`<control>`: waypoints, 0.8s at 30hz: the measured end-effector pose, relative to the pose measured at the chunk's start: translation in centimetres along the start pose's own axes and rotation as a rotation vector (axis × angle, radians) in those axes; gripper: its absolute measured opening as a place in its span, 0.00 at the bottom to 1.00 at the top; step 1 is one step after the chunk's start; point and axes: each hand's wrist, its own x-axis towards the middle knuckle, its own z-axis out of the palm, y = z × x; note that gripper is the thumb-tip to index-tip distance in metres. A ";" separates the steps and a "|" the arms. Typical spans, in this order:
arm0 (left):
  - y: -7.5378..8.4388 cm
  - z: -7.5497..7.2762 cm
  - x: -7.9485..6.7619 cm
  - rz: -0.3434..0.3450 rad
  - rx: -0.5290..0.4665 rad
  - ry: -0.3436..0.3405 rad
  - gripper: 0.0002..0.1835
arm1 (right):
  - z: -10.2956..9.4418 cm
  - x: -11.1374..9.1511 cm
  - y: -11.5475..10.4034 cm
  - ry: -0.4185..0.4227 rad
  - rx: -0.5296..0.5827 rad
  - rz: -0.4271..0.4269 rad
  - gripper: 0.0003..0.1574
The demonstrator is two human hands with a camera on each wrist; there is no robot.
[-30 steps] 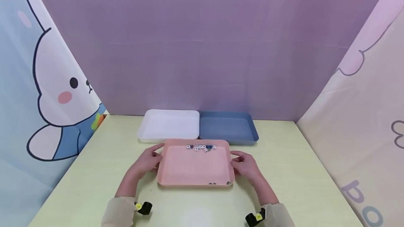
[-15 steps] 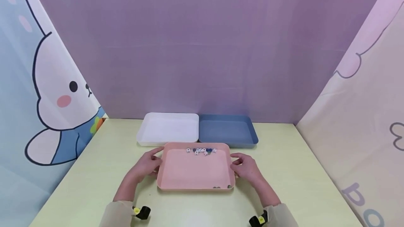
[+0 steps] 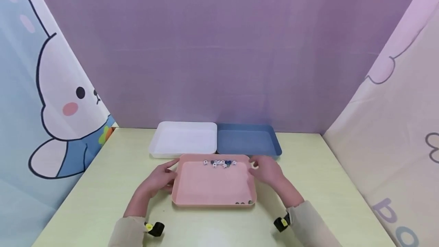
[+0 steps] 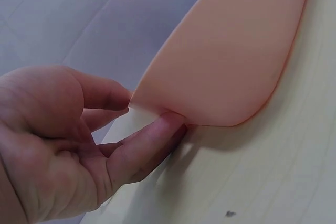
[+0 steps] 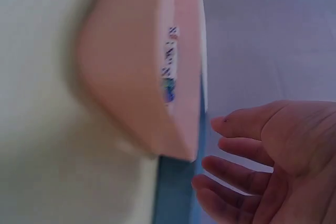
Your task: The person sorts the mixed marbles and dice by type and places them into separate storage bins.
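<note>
In the head view a pink tray lies on the table, with several white dice and small dark blue pieces clustered along its far side. Several small dark greenish pieces sit in its near right corner. My left hand holds the tray's left side; the left wrist view has the thumb against the outer wall and the index finger at the rim. My right hand is beside the far right corner, its fingers loosely bent and apart from the tray in the right wrist view.
Behind the pink tray, a white tray and a blue tray stand side by side. A purple cloth hangs at the back of the table. Printed cloths flank both sides.
My right hand has come off the pink tray's right side and moved farther away from me, toward its far corner. The left hand stays on the left side.
</note>
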 end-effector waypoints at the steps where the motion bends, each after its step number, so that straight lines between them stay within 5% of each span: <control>1: 0.0 0.0 0.0 -0.001 -0.005 0.001 0.34 | -0.4 0.5 -0.6 -0.003 -0.028 -0.035 0.19; 6: 0.5 0.4 -0.3 -0.005 0.001 0.009 0.35 | -1.6 2.9 -4.8 -0.082 -0.103 -0.158 0.15; 14: 0.5 0.2 -0.4 -0.020 -0.021 -0.021 0.35 | 1.2 6.8 -9.0 -0.238 -0.197 -0.331 0.15; 24: 0.9 0.5 -1.0 -0.049 -0.032 0.008 0.36 | 4.5 9.3 -11.3 -0.319 -0.279 -0.364 0.07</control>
